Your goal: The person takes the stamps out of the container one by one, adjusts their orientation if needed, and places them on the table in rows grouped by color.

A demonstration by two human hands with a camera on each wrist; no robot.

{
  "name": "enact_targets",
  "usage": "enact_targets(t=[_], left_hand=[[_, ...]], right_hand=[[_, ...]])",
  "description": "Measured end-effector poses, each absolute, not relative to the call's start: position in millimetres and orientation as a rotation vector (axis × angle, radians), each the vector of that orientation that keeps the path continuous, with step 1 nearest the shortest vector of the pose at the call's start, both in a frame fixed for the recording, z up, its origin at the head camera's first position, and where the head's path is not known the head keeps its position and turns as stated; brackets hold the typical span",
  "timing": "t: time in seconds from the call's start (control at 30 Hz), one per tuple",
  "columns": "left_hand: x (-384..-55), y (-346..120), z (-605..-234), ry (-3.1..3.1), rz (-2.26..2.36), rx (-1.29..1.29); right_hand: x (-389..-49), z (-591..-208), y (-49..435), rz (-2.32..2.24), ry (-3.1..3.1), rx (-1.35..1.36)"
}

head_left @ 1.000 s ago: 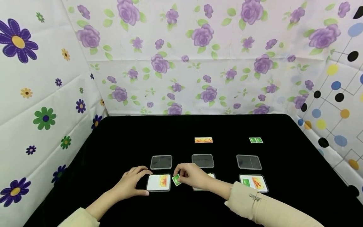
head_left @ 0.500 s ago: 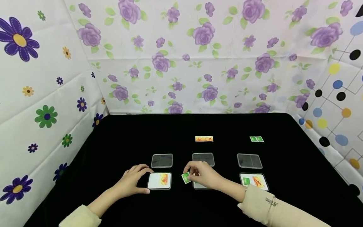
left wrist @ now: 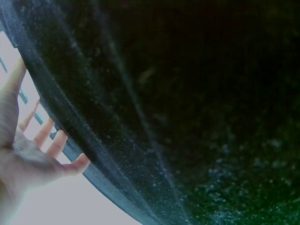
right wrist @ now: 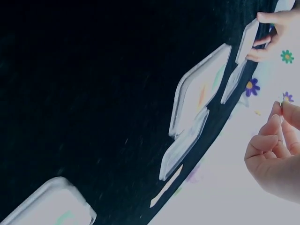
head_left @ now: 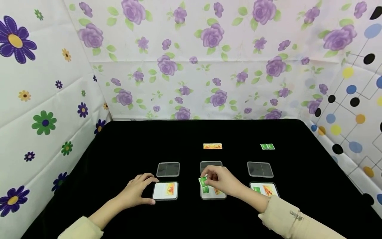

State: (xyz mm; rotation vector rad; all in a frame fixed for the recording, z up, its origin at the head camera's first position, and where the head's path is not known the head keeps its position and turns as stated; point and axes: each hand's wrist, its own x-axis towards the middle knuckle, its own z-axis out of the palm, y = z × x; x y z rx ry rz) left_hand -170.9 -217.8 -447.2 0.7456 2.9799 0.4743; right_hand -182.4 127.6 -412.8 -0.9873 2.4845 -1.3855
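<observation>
My right hand (head_left: pixel 222 181) pinches a small green stamp (head_left: pixel 202 181) between thumb and fingertips, over the upper left of the middle clear case (head_left: pixel 212 196). Inside that case, on a white insert, show another green stamp (head_left: pixel 205 190) and part of an orange-red one (head_left: pixel 217 191). The left hand (head_left: pixel 135 191) spreads thumb and fingers at the left side of the left case (head_left: pixel 159 192), fingertips right at its edge. This case holds a white insert with one orange stamp (head_left: pixel 170 189). In the left wrist view, the left hand (left wrist: pixel 33 159) has its fingers apart.
A third case (head_left: pixel 262 195) with a green and an orange-red stamp lies at right, partly behind the sleeve. Three clear lids (head_left: pixel 168 169) lie in a row behind the cases. Farther back are an orange strip (head_left: pixel 212 146) and a green stamp pair (head_left: pixel 267 146) on black cloth.
My right hand has carried the green stamp rightward from beside the left case to over the middle case. The left hand has stayed at the left case.
</observation>
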Motion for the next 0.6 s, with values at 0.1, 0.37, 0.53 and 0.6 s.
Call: enact_targets(t=[0.1,0.37,0.53,0.6], left_hand=[[-171,-219,-448,2.978,0.469,0.75],[-169,-220,-450,2.98,0.48,0.764],[-170,-218,-448,2.965,0.477,0.767],[-171,-218,-448,2.968,0.473,0.77]], right_hand=[[-184,-412,135,-1.376,2.533,-1.031],[-192,-406,150,-1.398,2.589,-1.01],[-197,-407,157,-1.424,2.611,-0.998],[-200,-408,158,-1.432,2.615,-1.001]])
